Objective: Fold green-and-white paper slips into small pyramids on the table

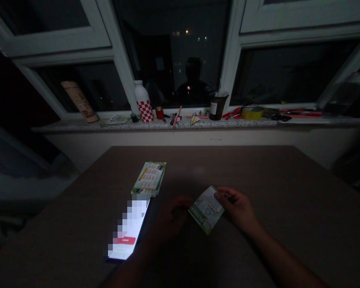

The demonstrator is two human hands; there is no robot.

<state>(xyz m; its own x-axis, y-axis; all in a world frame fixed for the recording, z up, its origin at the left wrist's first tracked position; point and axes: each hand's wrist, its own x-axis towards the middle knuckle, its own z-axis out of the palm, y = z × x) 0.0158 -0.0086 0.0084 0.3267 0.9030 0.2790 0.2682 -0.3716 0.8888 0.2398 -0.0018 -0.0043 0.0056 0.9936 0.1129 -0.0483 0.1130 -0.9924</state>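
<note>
Head view: card (pixel 207 209) low over the tabletop (pixel 258 172), pinched at its far corner by the right hand (pixel 238 208), left hand (pixel 172 214) curled at its left edge, grip too dark to tell, stack (pixel 150 178) and lit phone (pixel 129 230) lying further left.

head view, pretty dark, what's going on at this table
A person at a brown table holds a small printed leaflet over it. The right hand pinches its upper right edge; the left hand sits at its left edge, too dark to tell its grip. A stack of similar leaflets lies to the left, by a lit phone.
</note>
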